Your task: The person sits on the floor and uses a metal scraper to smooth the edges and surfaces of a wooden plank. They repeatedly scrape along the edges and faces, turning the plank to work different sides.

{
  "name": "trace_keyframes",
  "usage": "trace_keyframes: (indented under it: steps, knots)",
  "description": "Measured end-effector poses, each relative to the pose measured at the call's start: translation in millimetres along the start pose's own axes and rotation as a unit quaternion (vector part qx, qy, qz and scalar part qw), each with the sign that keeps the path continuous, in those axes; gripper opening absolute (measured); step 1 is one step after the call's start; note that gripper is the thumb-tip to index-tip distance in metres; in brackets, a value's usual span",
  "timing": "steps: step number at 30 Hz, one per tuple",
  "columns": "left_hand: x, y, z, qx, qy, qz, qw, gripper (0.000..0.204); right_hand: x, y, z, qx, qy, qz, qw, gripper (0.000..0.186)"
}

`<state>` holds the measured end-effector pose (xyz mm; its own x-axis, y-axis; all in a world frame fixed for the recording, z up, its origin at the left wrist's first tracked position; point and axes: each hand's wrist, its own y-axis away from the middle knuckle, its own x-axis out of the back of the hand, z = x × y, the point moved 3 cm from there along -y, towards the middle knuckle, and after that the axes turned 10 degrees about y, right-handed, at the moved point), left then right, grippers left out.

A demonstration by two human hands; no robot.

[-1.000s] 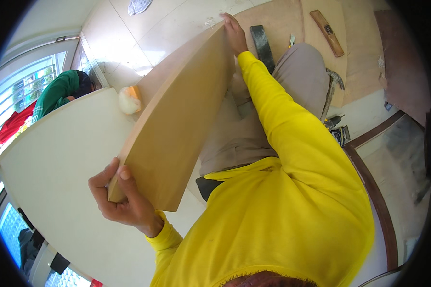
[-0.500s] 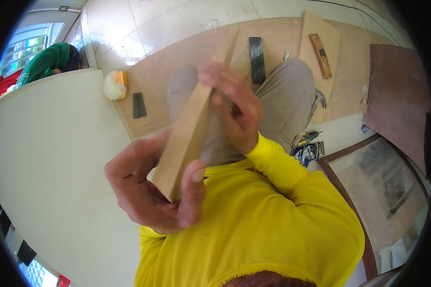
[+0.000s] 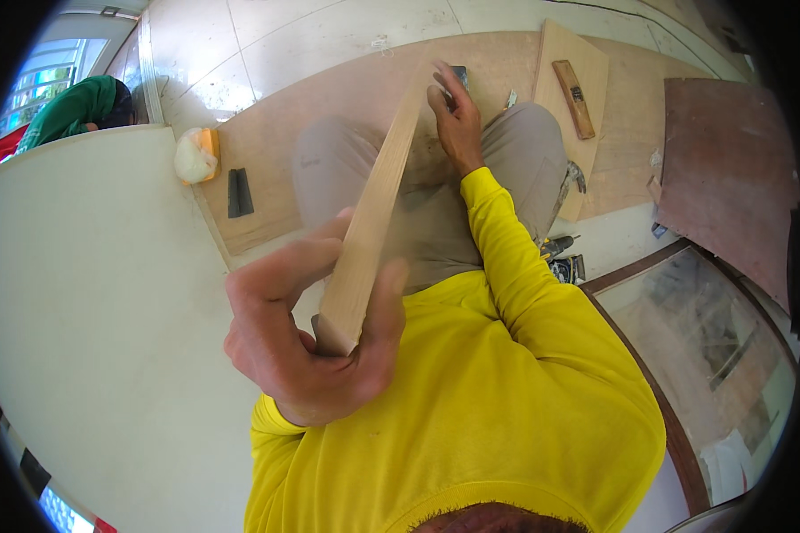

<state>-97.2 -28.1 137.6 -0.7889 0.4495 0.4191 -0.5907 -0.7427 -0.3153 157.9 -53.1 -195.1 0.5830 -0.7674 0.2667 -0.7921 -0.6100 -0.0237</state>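
1. Left hand [image 3: 307, 342] closed round near end of board [image 3: 373, 213], thumb on one face, fingers wrapped on the other.
2. Board stood on edge, seen nearly edge-on, running away from the person over the knees.
3. Right hand [image 3: 458, 124] gripped board's far end, fingers curled over the top edge; yellow sleeve [image 3: 524, 275] stretched along it.
4. White panel [image 3: 98, 338] lay at left, just beside the person.
5. Plywood sheet [image 3: 276, 133] on floor under the legs; dark block [image 3: 239, 192] and pale bag [image 3: 194, 155] on its left part.
6. Hand plane [image 3: 574, 86] rested on a second plank [image 3: 551, 62], far right.
7. Drill [image 3: 562, 244] lay near the right knee.
8. Another person in green [image 3: 71, 107] was at far left.
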Motion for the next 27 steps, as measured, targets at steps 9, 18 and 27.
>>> trace_keyframes:
  steps: [9, 18, 27]
  knots:
    - [-7, -10, 5, -0.060, -0.075, 0.016, 0.995, 0.039, -3, 31, -61, 0.064, -0.018, 0.019, 0.998, 0.052]
    - [-12, -13, 9, -0.060, -0.090, 0.032, 0.994, 0.039, -4, 124, -164, 0.228, 0.030, -0.059, 0.971, 0.068]
    - [-16, -8, 7, -0.069, -0.084, 0.044, 0.993, 0.038, -29, 43, -73, 0.117, 0.016, -0.006, 0.993, 0.072]
